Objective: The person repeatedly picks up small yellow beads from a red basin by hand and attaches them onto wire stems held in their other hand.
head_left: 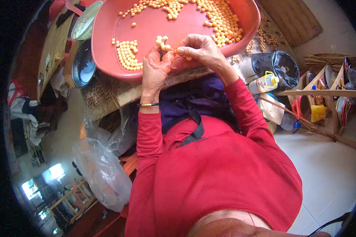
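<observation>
In the head view, my left hand (157, 66) is closed around a small bunch of orange-yellow balls (162, 41), which poke up above its fingers on a dark stalk. Close beside it, the thumb and index finger of my right hand (203, 50) are pinched together near the bunch. What lies between those fingertips is too small to make out; one loose-looking ball shows just below them. Both hands are over the near rim of a large red plastic basin (158, 28). Many similar round balls (225, 25) are heaped along its right side, with smaller groups at the left and far side.
Stalks with orange balls (261, 37) lie right of the basin. A black-bagged bin (281, 69), a yellow-capped jug (263, 83) and a wooden rack (324, 93) stand further right. At left are a dark bowl (83, 65) and a clear plastic bag (103, 173).
</observation>
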### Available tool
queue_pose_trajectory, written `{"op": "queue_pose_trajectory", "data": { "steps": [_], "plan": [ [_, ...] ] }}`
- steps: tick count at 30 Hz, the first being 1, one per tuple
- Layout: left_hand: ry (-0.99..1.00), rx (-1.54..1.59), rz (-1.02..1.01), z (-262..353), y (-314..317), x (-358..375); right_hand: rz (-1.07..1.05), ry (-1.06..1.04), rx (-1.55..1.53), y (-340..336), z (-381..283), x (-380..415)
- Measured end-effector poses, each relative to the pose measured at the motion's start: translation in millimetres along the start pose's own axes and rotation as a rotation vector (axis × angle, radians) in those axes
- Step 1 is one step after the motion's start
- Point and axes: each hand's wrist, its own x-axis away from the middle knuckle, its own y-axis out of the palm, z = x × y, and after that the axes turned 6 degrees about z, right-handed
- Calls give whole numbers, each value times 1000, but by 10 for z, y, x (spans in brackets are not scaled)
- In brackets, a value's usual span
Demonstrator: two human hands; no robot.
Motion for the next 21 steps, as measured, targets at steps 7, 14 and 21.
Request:
{"op": "queue_pose_trajectory", "data": {
  "steps": [7, 14, 21],
  "plan": [
    [12, 70, -41, -55, -12, -29, 25, -52, 17, 52, -2, 10],
    [-97, 298, -82, -120, -39, -45, 88, -137, 162, 57, 97, -33],
    [-97, 443, -110, -102, -51, -53, 129, -169, 159, 53, 85, -18]
  ]
}}
